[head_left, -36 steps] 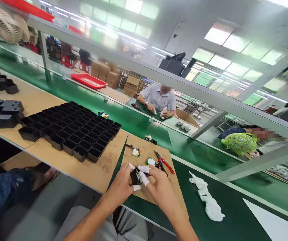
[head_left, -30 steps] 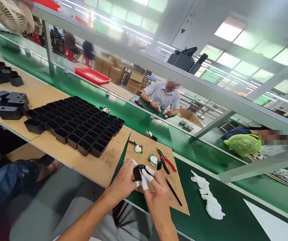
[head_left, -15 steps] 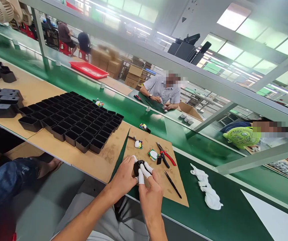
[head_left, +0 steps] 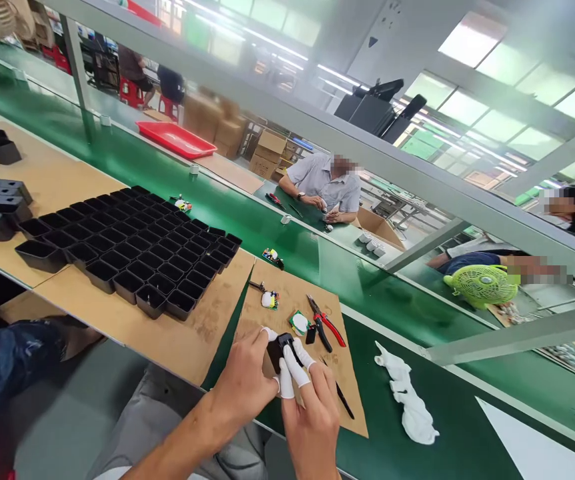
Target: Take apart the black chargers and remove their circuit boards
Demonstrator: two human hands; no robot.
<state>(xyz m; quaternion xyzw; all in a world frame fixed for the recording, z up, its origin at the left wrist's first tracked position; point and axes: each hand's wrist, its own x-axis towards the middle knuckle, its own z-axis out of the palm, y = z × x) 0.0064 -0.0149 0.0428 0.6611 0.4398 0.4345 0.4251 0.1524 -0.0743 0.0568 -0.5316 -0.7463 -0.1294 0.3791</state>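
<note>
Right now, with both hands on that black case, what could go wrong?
The left hand and right hand hold the black case with white-covered fingertips, so it might slip.
The slim black tool lies close beside the right hand; a sideways sweep could knock it.
The pliers lie near the green board; a bump might push them into it.

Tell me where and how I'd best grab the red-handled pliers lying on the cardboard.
Probably by the handles, from the near right: the pliers lie with their tips pointing away and their handles spread toward you, while a small black piece sits close on the left.
</note>
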